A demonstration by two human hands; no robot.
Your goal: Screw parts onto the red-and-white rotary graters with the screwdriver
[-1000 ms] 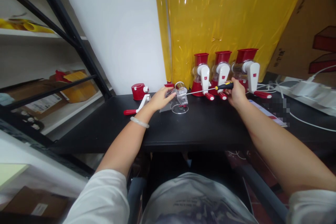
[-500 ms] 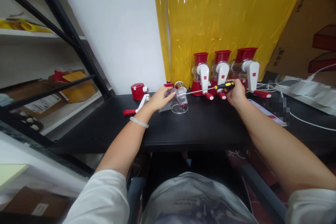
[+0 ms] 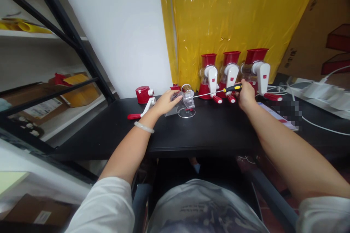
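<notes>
My right hand (image 3: 246, 95) grips a screwdriver (image 3: 232, 88) by its black and yellow handle. The long metal shaft runs leftward, with its tip at the clear plastic grater body (image 3: 189, 103). My left hand (image 3: 168, 102) is closed around the left side of that body, which stands on the black table. Behind the clear part is a grater drum (image 3: 187, 88) with a metal surface. To the left of my left hand lie a red grater piece (image 3: 143, 95) and a white crank (image 3: 147, 107) with a red handle.
Three assembled rotary graters (image 3: 209, 76) with red hoppers stand along the back of the black table (image 3: 207, 134). A tablet-like screen (image 3: 276, 116), white cables and a power strip (image 3: 322, 94) lie at the right. A black-framed shelf with boxes (image 3: 79, 89) flanks the left side.
The screwdriver handle and my right hand have shifted very slightly left. My left hand keeps its hold on the clear grater body.
</notes>
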